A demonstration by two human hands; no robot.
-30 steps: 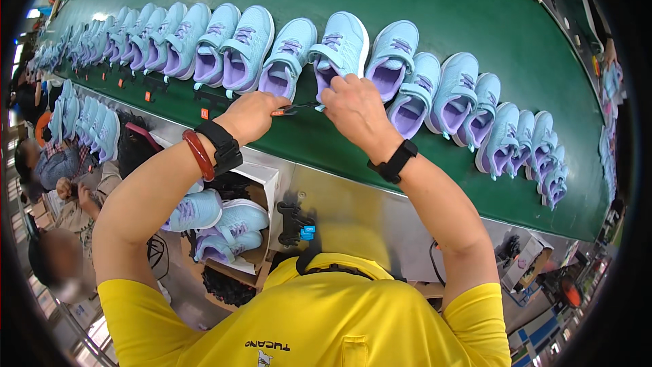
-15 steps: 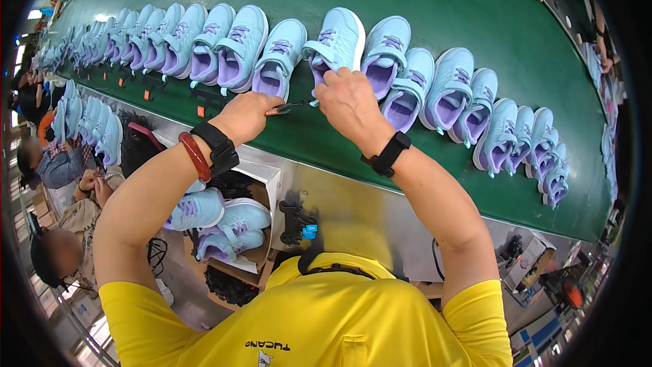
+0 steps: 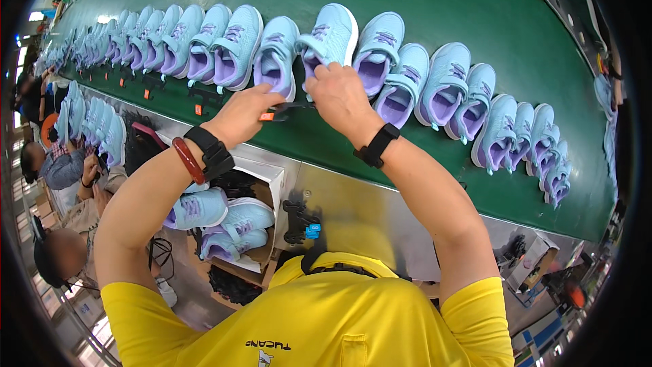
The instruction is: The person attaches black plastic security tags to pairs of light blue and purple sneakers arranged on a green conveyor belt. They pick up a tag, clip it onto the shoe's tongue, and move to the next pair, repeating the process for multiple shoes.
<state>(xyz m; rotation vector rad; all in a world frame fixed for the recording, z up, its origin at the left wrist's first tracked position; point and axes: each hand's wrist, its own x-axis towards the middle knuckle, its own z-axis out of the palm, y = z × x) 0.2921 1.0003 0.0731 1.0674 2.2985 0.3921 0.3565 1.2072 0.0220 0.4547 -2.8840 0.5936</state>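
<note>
In front of me runs a long green surface (image 3: pixel 435 0), a belt with a metal front edge (image 3: pixel 353 197). A single row of light blue shoes with purple linings (image 3: pixel 445 85) lies directly on it, side by side and touching, stretching from far left to right. Small black clips with orange tags (image 3: pixel 204 98) sit on the green just in front of the left-hand shoes.
</note>
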